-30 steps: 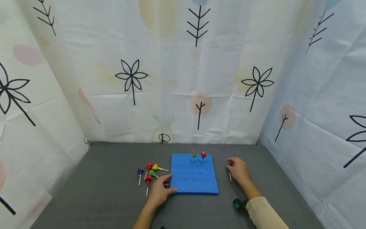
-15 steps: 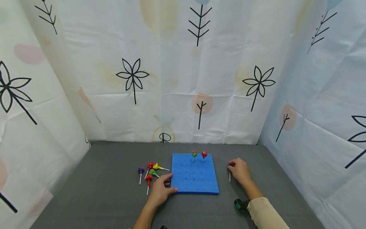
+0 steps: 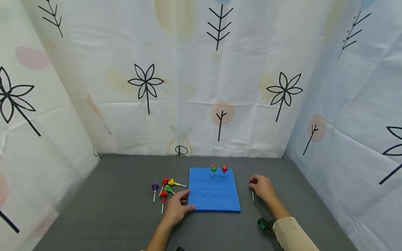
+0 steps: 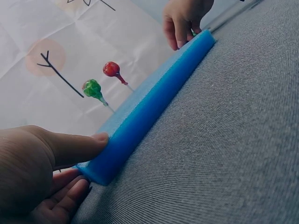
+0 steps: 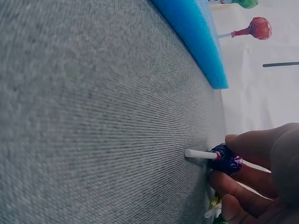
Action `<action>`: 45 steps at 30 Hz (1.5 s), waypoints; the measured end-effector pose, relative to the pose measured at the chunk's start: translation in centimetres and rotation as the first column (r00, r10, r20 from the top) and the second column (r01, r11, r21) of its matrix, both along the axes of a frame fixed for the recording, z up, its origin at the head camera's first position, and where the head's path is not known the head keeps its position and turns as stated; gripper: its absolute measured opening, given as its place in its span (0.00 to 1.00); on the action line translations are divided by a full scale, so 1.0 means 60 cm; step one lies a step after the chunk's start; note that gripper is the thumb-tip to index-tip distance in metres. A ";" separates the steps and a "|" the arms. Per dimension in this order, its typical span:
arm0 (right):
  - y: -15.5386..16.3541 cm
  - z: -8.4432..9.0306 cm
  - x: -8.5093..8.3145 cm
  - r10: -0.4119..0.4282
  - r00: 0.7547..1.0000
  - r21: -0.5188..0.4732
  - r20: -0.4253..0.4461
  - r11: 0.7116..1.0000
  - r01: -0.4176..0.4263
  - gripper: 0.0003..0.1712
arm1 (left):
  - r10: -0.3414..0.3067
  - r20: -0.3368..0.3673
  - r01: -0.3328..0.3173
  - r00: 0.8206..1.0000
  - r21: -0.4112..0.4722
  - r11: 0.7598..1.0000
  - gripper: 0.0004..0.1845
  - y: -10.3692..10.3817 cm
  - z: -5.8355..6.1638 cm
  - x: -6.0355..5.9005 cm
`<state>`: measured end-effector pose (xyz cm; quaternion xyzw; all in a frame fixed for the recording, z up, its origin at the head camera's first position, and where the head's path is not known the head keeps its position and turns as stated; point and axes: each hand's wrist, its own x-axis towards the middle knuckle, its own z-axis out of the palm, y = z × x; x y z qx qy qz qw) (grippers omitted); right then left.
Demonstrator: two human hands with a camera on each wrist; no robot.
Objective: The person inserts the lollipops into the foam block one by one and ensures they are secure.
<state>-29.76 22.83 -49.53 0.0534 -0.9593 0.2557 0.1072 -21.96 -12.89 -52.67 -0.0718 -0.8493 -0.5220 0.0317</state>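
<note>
My right hand (image 3: 263, 186) pinches a purple-wrapped lollipop (image 5: 227, 159) by its head, just above the grey table to the right of the board. Its white stick points back toward me. At the near left corner of a blue foam board (image 3: 213, 204), my left hand (image 3: 176, 209) grips the edge, the thumb (image 4: 88, 144) at the top edge and the fingers bent against the side. Rows of small holes dot the board. A green lollipop (image 3: 213, 168) and a red lollipop (image 3: 224, 169) stand upright in its far row.
Left of the board lies a loose group of lollipops: a purple one (image 3: 155, 187), a yellow one (image 3: 171, 182), a green one (image 3: 167, 188), an upper red one (image 3: 165, 181) and a lower red one (image 3: 163, 194). Below the right hand, a yellow wrapper (image 5: 214, 202) shows. Patterned white cloth (image 3: 194, 76) surrounds the table.
My right hand has drawn very slightly toward me with the purple lollipop, whose stick has shifted its angle a little. The left hand and the board stay put.
</note>
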 end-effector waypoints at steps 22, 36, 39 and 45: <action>-0.018 0.014 0.017 0.012 1.000 -0.189 -0.029 0.982 -0.017 0.09 | 0.007 0.037 -0.006 0.999 -0.011 1.000 0.34 0.002 0.006 -0.001; -0.051 0.037 0.033 0.015 0.999 -0.317 -0.043 0.948 -0.028 0.10 | 0.011 0.042 -0.011 0.999 -0.006 1.000 0.33 0.001 0.004 0.000; -0.059 0.040 0.040 0.017 0.999 -0.357 -0.044 0.934 -0.031 0.10 | 0.010 0.032 -0.010 0.999 -0.009 1.000 0.33 0.000 0.003 0.000; -0.075 0.045 0.053 0.026 0.996 -0.441 -0.080 0.896 -0.059 0.10 | 0.003 0.025 -0.003 1.000 -0.001 1.000 0.33 0.001 0.005 0.002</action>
